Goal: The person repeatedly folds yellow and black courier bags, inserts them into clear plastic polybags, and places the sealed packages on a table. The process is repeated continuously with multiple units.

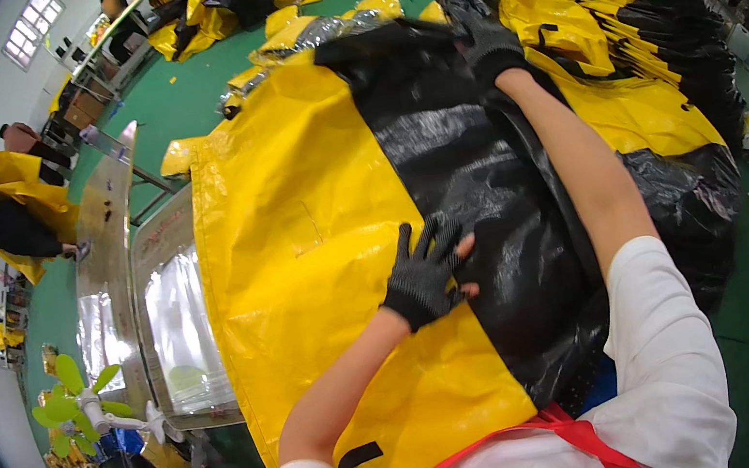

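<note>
Left hand [424, 270] is resting, fingers spread and grasping nothing, on the yellow-and-black sheet [325, 232], at its colour seam. Sheet is covering the table [179, 314] except along the left edge. Green-bladed fan [90, 401] is standing beside the near left corner. Right hand [485, 35] is lying at the sheet's far right corner; cannot tell whether it is gripping. Similar sheets [600, 51] are piling beyond, rightward.

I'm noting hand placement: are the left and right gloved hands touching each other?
Apart. The head view shows black sheeting plainly between the left hand and the right hand, which is farther up.
</note>
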{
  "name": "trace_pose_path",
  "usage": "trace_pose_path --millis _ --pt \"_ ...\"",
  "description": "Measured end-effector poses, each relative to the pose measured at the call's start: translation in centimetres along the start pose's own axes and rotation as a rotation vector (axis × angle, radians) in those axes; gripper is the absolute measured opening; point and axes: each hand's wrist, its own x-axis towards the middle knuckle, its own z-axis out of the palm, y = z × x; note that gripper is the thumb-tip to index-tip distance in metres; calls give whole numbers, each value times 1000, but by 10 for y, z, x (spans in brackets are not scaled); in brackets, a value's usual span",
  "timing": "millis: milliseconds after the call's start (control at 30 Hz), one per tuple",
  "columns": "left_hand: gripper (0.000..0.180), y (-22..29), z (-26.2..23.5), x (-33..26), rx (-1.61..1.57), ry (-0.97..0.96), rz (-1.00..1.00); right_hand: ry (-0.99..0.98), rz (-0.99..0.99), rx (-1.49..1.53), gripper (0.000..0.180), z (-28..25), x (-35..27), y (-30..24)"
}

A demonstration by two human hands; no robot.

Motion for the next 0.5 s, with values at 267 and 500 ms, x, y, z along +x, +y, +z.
trace_pose_path --millis 267,500 --pt "60 9 -30 -12 43 318 23 -351 -439 199 33 -161 -220 -10" --pt "58 33 -94 -94 -131 216 -28 93 -375 -44 26 -172 -299 -93"
